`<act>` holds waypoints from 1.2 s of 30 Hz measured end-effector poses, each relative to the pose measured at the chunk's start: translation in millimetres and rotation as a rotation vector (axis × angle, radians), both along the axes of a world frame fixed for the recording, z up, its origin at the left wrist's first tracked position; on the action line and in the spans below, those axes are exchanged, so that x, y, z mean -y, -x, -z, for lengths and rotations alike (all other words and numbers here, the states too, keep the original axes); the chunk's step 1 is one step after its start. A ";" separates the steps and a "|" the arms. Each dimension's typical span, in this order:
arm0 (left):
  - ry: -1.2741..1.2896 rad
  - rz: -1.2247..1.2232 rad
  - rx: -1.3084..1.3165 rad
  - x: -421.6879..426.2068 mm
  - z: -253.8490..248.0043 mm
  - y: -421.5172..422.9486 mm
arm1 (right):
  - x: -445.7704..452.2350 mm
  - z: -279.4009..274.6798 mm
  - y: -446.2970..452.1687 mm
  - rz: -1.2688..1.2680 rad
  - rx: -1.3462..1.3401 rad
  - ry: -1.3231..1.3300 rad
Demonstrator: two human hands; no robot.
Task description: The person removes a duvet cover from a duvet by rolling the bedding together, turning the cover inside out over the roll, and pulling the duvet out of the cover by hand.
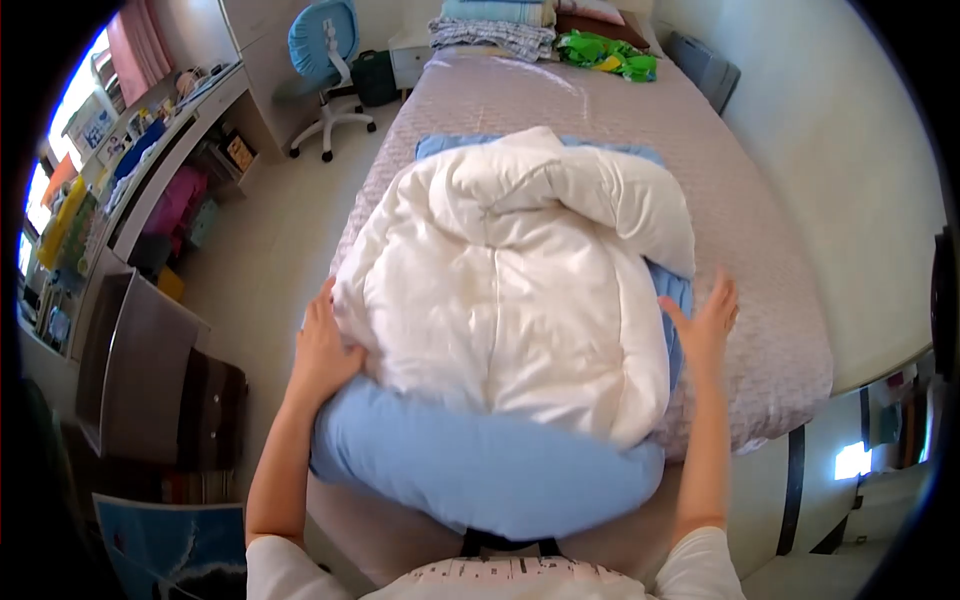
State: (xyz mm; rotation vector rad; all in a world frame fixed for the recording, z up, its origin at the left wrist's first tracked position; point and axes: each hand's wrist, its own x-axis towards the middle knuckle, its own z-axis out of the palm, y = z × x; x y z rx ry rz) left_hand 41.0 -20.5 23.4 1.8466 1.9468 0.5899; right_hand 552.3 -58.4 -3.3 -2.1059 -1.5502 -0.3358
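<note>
Your work surface is the bed [770, 320], which has a pinkish quilted cover and runs from the frame's centre to the top. Folded bedding [490, 38] and a green bundle [610, 57] lie at its far end. The desk [218, 100] lines the left side of the frame; the swivel chair [325, 45] stands at upper left. The white quilt [430, 300] lies at frame centre over the blue cover [480, 460], which bulges across the near edge, close to your torso.

Your left hand [328, 345] touches the quilt's left edge, thumb and fingers apart; whether it grips fabric cannot be told. Your right hand [710, 310] is spread wide beside the right edge. Lateral margins: left, a floor strip [270, 220] between bed and desk; right, bed surface up to the wall [840, 150].
</note>
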 end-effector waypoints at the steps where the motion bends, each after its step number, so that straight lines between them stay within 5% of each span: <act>1: -0.129 0.105 -0.050 -11.7 4.0 -6.3 | -26.4 -16.8 -7.3 0.032 0.068 -0.154; 5: -0.124 0.269 -0.124 -52.4 -17.2 -52.7 | -141.5 -47.8 -0.9 -0.409 -0.595 0.105; 7: -0.121 0.310 -0.021 -85.9 -33.3 -59.5 | -144.4 -64.5 48.6 -0.645 -0.355 -0.156; 8: -0.141 0.317 -0.016 -107.2 -45.4 -60.4 | -107.5 -105.8 96.3 -0.505 -0.324 0.123; 10: -0.360 0.449 0.446 -149.9 -68.9 -65.8 | -53.6 -110.0 142.6 -1.116 -0.126 0.050; 12: -0.539 0.579 0.352 -181.8 -87.1 -85.2 | 2.8 -112.7 185.3 -1.460 -0.105 0.765; 13: -0.715 0.697 0.250 -192.1 -91.8 -98.2 | 23.6 -113.2 197.3 -1.435 -0.110 0.903; 15: -0.599 0.757 0.191 -174.4 -85.2 -134.2 | 40.9 -98.6 200.4 -1.393 -0.117 1.046; 17: 0.261 0.914 -0.411 -184.5 -57.6 -170.4 | 50.0 -75.4 175.5 -1.108 -0.516 0.838; 19: -0.084 1.212 -0.167 -178.2 34.5 -141.8 | 74.0 -69.3 153.9 -0.829 -0.052 0.297; 22: 0.255 1.014 0.019 -147.9 -15.3 -108.7 | 93.6 -92.2 125.5 -0.524 0.107 0.157; 24: 0.074 1.439 0.546 -148.3 -28.5 -67.8 | 106.1 -68.8 96.5 -0.625 -0.266 0.368; 25: 0.069 1.438 0.545 -149.9 -39.7 -64.8 | 101.8 -72.9 89.3 -0.627 -0.262 0.365; 27: 0.464 1.264 -0.106 -162.8 -66.8 -60.2 | 83.5 -92.0 78.1 -0.710 -0.349 0.868; 29: 0.415 1.706 0.130 -220.5 -39.2 -58.7 | 43.0 -142.5 64.5 -0.836 -0.393 0.922; 30: 0.784 1.525 -0.103 -250.4 -60.0 -63.7 | 18.6 -167.6 53.4 -0.955 -0.433 0.984; 32: 0.639 1.033 0.242 -281.7 -79.4 -71.6 | -34.1 -185.0 7.8 -1.169 -0.898 1.265; 33: 0.524 0.382 0.589 -289.0 -74.8 -86.4 | -57.6 -172.7 -10.6 -1.371 -1.325 0.993; 34: 0.522 0.389 0.584 -312.2 -45.1 -90.8 | -88.1 -141.4 -45.4 -1.010 -1.421 0.567; 36: 0.134 0.114 -0.100 -358.8 24.4 -102.3 | -152.0 -111.4 -59.8 -0.412 -0.891 -0.002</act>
